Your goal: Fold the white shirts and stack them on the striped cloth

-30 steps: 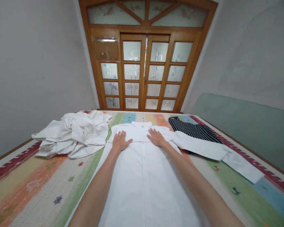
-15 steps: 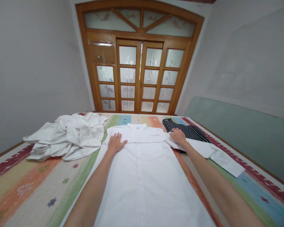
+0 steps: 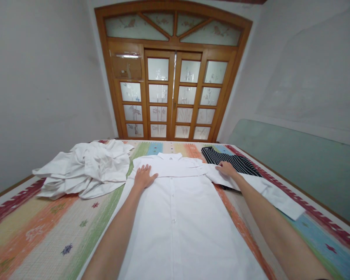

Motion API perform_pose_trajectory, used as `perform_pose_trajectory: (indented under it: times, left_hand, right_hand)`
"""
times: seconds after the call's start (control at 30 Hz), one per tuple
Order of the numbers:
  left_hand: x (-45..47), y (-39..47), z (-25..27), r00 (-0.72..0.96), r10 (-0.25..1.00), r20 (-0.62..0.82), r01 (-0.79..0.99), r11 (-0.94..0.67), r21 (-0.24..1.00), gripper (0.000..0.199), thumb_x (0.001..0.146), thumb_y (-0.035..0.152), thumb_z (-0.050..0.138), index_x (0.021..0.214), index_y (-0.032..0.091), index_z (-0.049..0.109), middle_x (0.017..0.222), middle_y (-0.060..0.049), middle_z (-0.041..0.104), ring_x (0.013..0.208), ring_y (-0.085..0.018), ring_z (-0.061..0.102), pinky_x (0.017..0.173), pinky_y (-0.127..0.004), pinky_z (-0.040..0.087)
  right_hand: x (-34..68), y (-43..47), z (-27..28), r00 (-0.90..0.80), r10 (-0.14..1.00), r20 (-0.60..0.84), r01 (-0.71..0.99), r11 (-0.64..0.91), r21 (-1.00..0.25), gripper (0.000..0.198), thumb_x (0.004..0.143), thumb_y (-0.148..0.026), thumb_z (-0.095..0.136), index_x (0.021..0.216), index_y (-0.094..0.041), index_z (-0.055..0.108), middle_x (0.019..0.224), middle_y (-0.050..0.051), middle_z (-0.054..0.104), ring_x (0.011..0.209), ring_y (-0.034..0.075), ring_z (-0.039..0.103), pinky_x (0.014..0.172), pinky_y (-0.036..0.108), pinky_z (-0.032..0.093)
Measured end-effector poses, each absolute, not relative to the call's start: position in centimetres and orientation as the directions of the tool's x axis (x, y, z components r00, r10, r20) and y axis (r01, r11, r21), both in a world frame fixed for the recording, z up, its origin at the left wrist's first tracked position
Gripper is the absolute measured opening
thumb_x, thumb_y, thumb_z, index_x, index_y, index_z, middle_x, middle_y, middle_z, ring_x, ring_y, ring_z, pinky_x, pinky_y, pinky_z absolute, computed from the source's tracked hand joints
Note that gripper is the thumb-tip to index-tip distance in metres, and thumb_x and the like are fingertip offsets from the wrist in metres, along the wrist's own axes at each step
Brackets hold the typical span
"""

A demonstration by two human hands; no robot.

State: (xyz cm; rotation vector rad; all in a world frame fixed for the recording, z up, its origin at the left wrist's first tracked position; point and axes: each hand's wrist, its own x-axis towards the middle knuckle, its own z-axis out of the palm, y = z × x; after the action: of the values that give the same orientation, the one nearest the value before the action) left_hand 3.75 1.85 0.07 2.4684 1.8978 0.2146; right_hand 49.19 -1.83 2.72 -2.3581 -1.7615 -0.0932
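A white button-up shirt (image 3: pixel 175 217) lies front up, its collar at the far end and its button placket running toward me. My left hand (image 3: pixel 144 177) rests flat with spread fingers on the left side of its chest. One sleeve crosses the chest and stretches out to the right, where its cuff (image 3: pixel 296 210) lies over the bed cover. At the upper edge of that sleeve, my right hand (image 3: pixel 226 170) has its fingers closed on the fabric. Part of the sleeve is hidden behind my right forearm.
A crumpled pile of white clothes (image 3: pixel 87 169) lies at the left. Black-and-white striped clothing (image 3: pixel 245 165) sits behind the sleeve at the right. Beneath everything is a colourful striped bed cover (image 3: pixel 58 229). A pale green panel (image 3: pixel 294 167) borders the right side; wooden doors (image 3: pixel 175 93) stand beyond.
My right hand has slid a little to the right along the sleeve's upper edge. My left hand stays flat on the shirt; the view has shifted very slightly.
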Motion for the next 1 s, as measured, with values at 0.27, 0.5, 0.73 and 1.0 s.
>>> perform_pose_trajectory:
  times: [0.27, 0.5, 0.73, 1.0]
  left_hand:
    - [3.7, 1.9, 0.0, 0.248, 0.964, 0.092, 0.960, -0.258, 0.112, 0.070, 0.093, 0.057, 0.030, 0.148, 0.013, 0.036, 0.157, -0.012, 0.028, 0.147, -0.029, 0.021, 0.118, -0.045, 0.019]
    - [3.8, 2.1, -0.2, 0.245, 0.965, 0.088, 0.960, -0.254, 0.115, 0.072, 0.093, 0.059, 0.031, 0.148, 0.013, 0.035, 0.157, -0.012, 0.028, 0.147, -0.029, 0.021, 0.118, -0.044, 0.017]
    - [3.8, 2.0, -0.1, 0.252, 0.963, 0.098, 0.957, -0.263, 0.119, 0.070, 0.093, 0.058, 0.031, 0.148, 0.015, 0.036, 0.157, -0.012, 0.029, 0.146, -0.030, 0.023, 0.118, -0.047, 0.019]
    - [3.8, 2.1, -0.1, 0.254, 0.963, 0.091, 0.957, -0.263, 0.118, 0.069, 0.093, 0.057, 0.031, 0.148, 0.015, 0.036, 0.157, -0.013, 0.029, 0.146, -0.030, 0.022, 0.118, -0.046, 0.018]
  right_hand:
    - [51.1, -3.1, 3.5, 0.305, 0.933, 0.193, 0.947, -0.276, -0.164, 0.021, 0.086, -0.032, 0.054, 0.082, -0.018, 0.069, 0.089, 0.008, 0.074, 0.081, 0.020, 0.066, 0.069, 0.024, 0.044]
    - [56.0, -5.4, 4.0, 0.309, 0.950, 0.038, 0.934, -0.296, -0.201, 0.023, 0.083, -0.035, 0.055, 0.079, -0.020, 0.071, 0.095, 0.009, 0.074, 0.090, 0.024, 0.067, 0.080, 0.031, 0.049]
    - [60.6, -8.9, 4.0, 0.343, 0.939, 0.011, 0.929, -0.338, -0.150, 0.017, 0.064, -0.013, 0.062, 0.073, -0.021, 0.074, 0.095, 0.011, 0.074, 0.096, 0.030, 0.067, 0.088, 0.039, 0.051]
    - [59.9, -10.2, 6.5, 0.536, 0.827, 0.170, 0.843, -0.512, -0.166, 0.023, 0.081, -0.026, 0.056, 0.066, -0.016, 0.070, 0.080, 0.024, 0.068, 0.080, 0.034, 0.067, 0.071, 0.043, 0.048]
